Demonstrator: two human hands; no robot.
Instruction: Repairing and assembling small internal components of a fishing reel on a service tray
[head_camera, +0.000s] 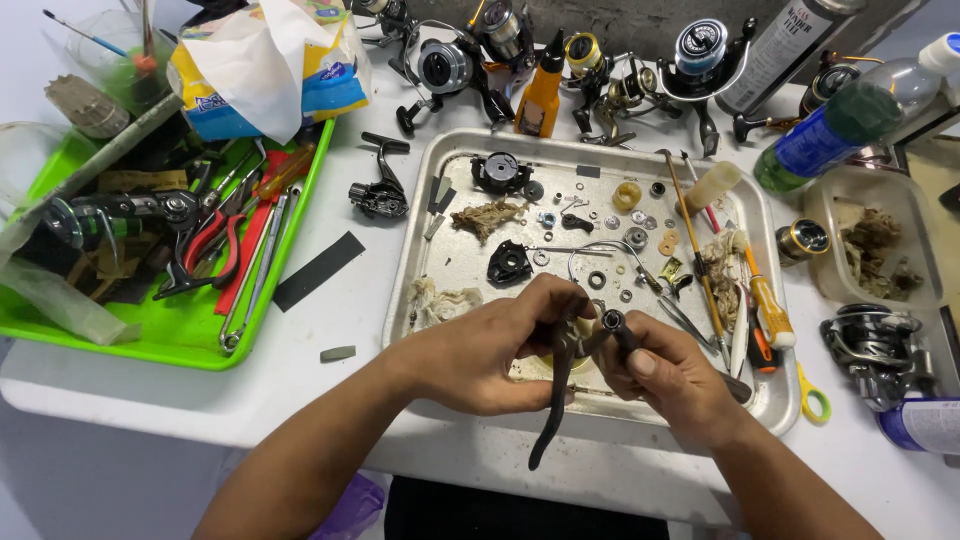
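Both hands meet over the near edge of a metal tray (420, 215). My left hand (480, 350) pinches a long dark curved reel body part (556, 400) whose lower end hangs down past the tray's front rim. My right hand (675, 375) grips a short black cylindrical piece (615, 325) and holds it against the top of that part. Small washers, gears, a black reel housing (508, 263) and dirty rags (487, 217) lie scattered in the tray.
A green tray (170, 345) of pliers, screwdrivers and wrenches lies at left. Several fishing reels (450, 65) line the back edge, with an orange oil bottle (540, 95) and a green bottle (840, 125). Another reel (875, 345) and yellow-handled scissors (812, 400) are at right.
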